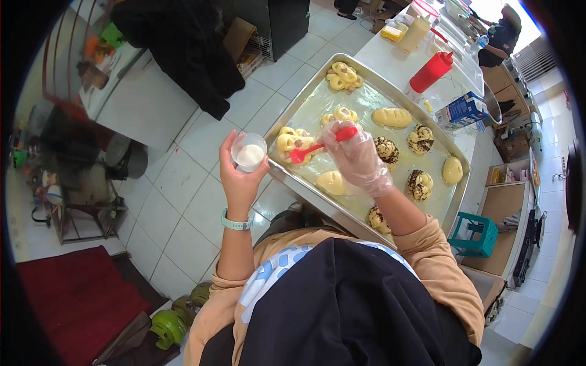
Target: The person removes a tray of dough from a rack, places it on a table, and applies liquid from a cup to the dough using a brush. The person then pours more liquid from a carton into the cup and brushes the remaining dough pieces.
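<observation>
My left hand, bare with a watch at the wrist, is closed around a small clear cup with white contents. In a clear plastic glove, my right hand grips a red pastry brush. The brush head is over or against a knotted dough piece near the left edge of a large metal baking tray. Several pale shaped doughs lie on the tray, such as a scored loaf and a plain bun. Others carry dark sprinkles, like one bun. My gloved hand partly covers the doughs in the middle.
Beyond the tray, a white table holds a red squeeze bottle, a cream-coloured bottle and a blue carton. A green stool stands at right. People in dark clothes stand at upper left and upper right.
</observation>
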Tool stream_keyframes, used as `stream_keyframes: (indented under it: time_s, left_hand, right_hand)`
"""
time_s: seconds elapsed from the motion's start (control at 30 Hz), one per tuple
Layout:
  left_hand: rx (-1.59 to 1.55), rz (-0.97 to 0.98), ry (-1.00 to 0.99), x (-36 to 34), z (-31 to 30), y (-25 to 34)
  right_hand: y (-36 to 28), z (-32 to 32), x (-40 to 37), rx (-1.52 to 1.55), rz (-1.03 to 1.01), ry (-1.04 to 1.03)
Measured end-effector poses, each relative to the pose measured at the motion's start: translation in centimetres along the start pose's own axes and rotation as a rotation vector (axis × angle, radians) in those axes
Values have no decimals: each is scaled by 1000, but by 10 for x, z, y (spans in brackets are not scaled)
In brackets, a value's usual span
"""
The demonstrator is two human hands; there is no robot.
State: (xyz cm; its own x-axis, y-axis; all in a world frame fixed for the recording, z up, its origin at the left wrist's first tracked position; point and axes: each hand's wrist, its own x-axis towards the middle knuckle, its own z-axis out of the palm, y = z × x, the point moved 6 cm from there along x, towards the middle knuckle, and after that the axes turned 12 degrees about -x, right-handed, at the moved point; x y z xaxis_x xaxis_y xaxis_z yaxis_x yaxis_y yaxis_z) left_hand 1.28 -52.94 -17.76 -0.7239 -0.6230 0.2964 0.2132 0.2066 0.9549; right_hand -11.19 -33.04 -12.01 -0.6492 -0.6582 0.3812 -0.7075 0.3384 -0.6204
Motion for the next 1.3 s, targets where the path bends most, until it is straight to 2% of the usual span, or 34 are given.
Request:
stream_keyframes:
  time_s: [0.1, 0.17, 0.23, 0.27, 0.33, 0.37, 0.43, 0.47, 0.53, 0.63, 0.67, 0.7, 0.77, 0.87, 0.97, 1.07, 1.13, 1.23, 1.27, 1.3]
  left_hand:
    - [-24, -20, 8, -1, 0, -1]
    - [-29, -20, -12, -2, 2, -1]
    - [-31, -16, -34, -1, 7, 0]
    - [-33, -12, -63, -1, 12, 2]
    - [-61, -28, -97, -1, 22, 4]
    - [-92, -45, -129, -1, 29, 4]
    - [-89, -24, -172, 2, 40, 10]
    - [-83, -4, -206, 3, 46, 13]
    - [-43, 43, -219, 7, 50, 17]
    - [12, 99, -214, 13, 49, 17]
    - [25, 109, -202, 15, 47, 15]
    - [24, 108, -201, 16, 44, 13]
    - [32, 75, -130, 19, 32, 5]
    - [-80, 35, -25, 20, 17, -3]
    - [-69, 47, 3, 20, 6, -10]
    - [-41, 42, 12, 17, 0, -8]
    - [-27, 36, -5, 15, -3, -7]
    - [-16, 18, -11, 11, -7, -9]
    - [-18, 13, -9, 10, -8, -10]
    - [-18, 11, -11, 9, -8, -11]
  right_hand:
    - [16, -9, -3, 135, 122, 3]
    - [11, -25, 1, 111, 111, 33]
    - [7, -47, 5, 388, 228, 230]
    - [-3, -51, 9, 390, 229, 232]
    - [-21, -58, 12, 573, 220, 407]
    - [-24, -55, 13, 569, 221, 414]
    - [-28, -35, 16, 491, 244, 240]
    - [-26, -27, 15, 489, 242, 244]
    - [-18, -7, 13, 288, 290, 179]
    - [-10, -6, 16, 331, 346, 150]
    - [-10, -12, 15, 538, 373, 270]
    - [-9, -16, 16, 538, 373, 268]
    - [-2, -36, 20, 628, 289, 426]
    - [15, -31, 24, 491, 356, 392]
    - [48, 10, 23, 625, 410, 360]
    - [81, 36, 21, 602, 455, 321]
    - [83, 30, 18, 531, 515, 300]
    - [85, 18, 10, 514, 445, 383]
    - [89, 15, 9, 419, 479, 289]
    - [90, 13, 5, 418, 482, 290]
